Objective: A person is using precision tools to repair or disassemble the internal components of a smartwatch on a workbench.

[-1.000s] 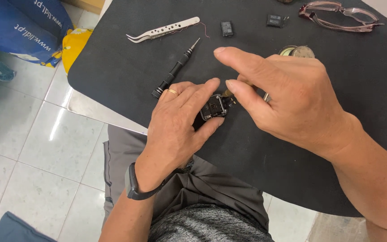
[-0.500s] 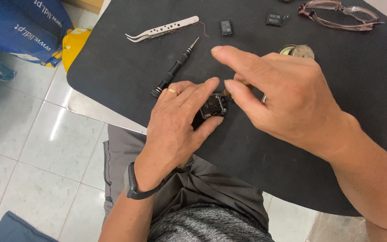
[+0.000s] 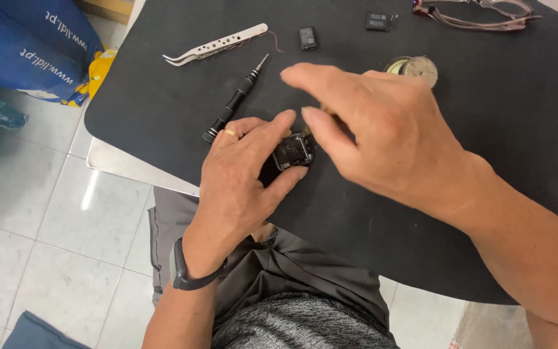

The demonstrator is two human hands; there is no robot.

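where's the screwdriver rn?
In the head view, the black screwdriver lies on the black mat, just beyond the left hand, below the curved tweezers, tip pointing away from the person.

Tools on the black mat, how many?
2: silver tweezers at the far left, and a black screwdriver just beyond the left hand. The hands may hide more.

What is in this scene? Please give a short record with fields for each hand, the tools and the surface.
Left hand: grips small black device
Right hand: fingertips at the device's top edge
Tools: black screwdriver, metal tweezers, both lying free
Surface: black mat
Also: eyeglasses, round spool
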